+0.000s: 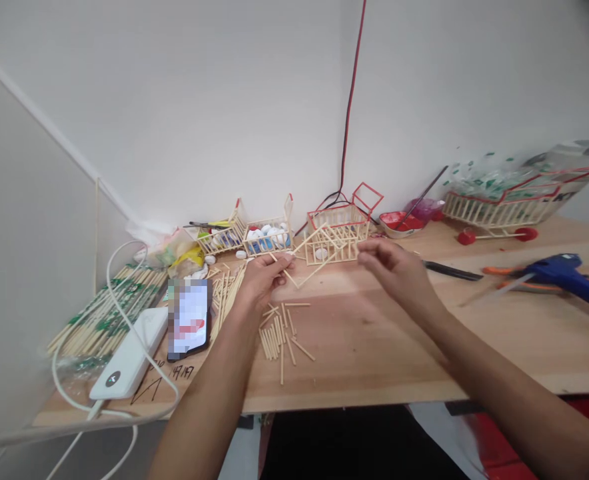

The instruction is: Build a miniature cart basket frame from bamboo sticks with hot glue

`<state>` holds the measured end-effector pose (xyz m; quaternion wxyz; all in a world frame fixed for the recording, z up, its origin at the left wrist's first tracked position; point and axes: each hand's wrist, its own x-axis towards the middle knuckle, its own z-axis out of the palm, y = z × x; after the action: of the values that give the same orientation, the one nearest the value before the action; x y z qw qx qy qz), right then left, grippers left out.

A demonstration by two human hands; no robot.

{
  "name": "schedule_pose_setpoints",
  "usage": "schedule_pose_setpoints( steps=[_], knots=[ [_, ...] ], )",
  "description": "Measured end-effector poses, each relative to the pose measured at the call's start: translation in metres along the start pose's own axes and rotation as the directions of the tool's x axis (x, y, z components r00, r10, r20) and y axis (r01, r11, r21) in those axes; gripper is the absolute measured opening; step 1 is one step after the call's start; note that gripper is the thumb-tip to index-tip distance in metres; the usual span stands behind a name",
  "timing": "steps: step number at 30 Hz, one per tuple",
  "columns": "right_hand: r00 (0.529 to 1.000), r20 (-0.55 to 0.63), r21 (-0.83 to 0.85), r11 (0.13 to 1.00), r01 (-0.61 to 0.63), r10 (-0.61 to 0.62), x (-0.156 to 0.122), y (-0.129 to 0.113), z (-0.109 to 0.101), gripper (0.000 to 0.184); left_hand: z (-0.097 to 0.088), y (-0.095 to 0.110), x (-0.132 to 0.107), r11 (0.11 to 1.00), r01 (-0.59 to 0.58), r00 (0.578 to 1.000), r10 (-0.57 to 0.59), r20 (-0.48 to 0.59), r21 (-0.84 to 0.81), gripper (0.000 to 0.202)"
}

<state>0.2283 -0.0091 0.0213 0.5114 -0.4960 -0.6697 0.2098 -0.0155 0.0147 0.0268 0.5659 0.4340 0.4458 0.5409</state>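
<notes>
Between the thumb and fingers of my left hand [269,275] is a small frame of thin wooden sticks [319,267], raised above the table. Its far corner overlaps a stick cart with red-painted edges [338,215] behind it, so some edges are hard to tell apart. To the right of the frame, my right hand [392,267] hovers with fingers loosely curved and slightly blurred. I see nothing between those fingers. Short cut sticks [277,333] lie loose on the wood beneath my left hand, and longer sticks [224,293] lie left of it.
Two small carts, one with white and blue pieces [268,239], stand at the back. A red paint dish [400,223], larger cart [499,210], black-handled tool [453,271] and blue glue gun [564,270] are rightward. Leftward lie a phone [190,320], power bank [129,357], and bagged sticks [114,310].
</notes>
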Motion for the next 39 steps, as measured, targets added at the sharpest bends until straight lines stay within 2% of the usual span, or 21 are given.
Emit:
schedule_pose_setpoints(
  steps=[1,3,5,8,13,16,20,24,33,39],
  knots=[
    [0.998,-0.054,0.062,0.997,-0.036,0.040,0.004,0.006,-0.007,0.022,0.001,0.000,-0.001,1.000,0.014,1.000,-0.014,0.016,0.003,0.030],
    [0.987,-0.083,0.167,0.978,-0.122,0.137,0.011,0.019,-0.016,0.025,0.003,0.000,-0.002,0.999,0.045,0.998,-0.045,0.049,0.013,0.032],
    [0.971,-0.056,0.266,0.941,-0.210,0.232,0.016,0.030,-0.020,0.027,0.005,-0.002,-0.003,0.997,0.068,0.995,-0.070,0.076,0.026,0.034],
    [0.958,-0.012,0.365,0.893,-0.264,0.288,0.018,0.036,-0.019,0.030,0.007,-0.005,-0.004,0.994,0.093,0.990,-0.098,0.103,0.052,0.035],
    [0.949,-0.019,0.402,0.872,-0.281,0.314,0.017,0.033,-0.018,0.032,0.009,-0.011,-0.004,0.985,0.137,0.983,-0.148,0.109,0.101,0.037],
    [0.950,0.017,0.437,0.853,-0.287,0.311,0.017,0.034,-0.019,0.033,0.009,-0.013,-0.003,0.980,0.152,0.980,-0.166,0.112,0.127,0.037],
    [0.956,0.056,0.478,0.833,-0.278,0.287,0.016,0.037,-0.018,0.034,0.008,-0.017,-0.002,0.973,0.178,0.969,-0.199,0.145,0.146,0.039],
    [0.961,0.049,0.497,0.828,-0.259,0.271,0.016,0.039,-0.018,0.035,0.006,-0.020,-0.001,0.959,0.212,0.952,-0.246,0.184,0.185,0.038],
    [0.958,0.033,0.436,0.859,-0.269,0.283,0.015,0.038,-0.018,0.034,0.006,-0.022,-0.002,0.940,0.254,0.916,-0.310,0.256,0.229,0.033],
    [0.960,0.032,0.396,0.878,-0.267,0.278,0.014,0.035,-0.018,0.034,0.010,-0.025,-0.002,0.922,0.287,0.902,-0.352,0.252,0.259,0.035]
  ],
)
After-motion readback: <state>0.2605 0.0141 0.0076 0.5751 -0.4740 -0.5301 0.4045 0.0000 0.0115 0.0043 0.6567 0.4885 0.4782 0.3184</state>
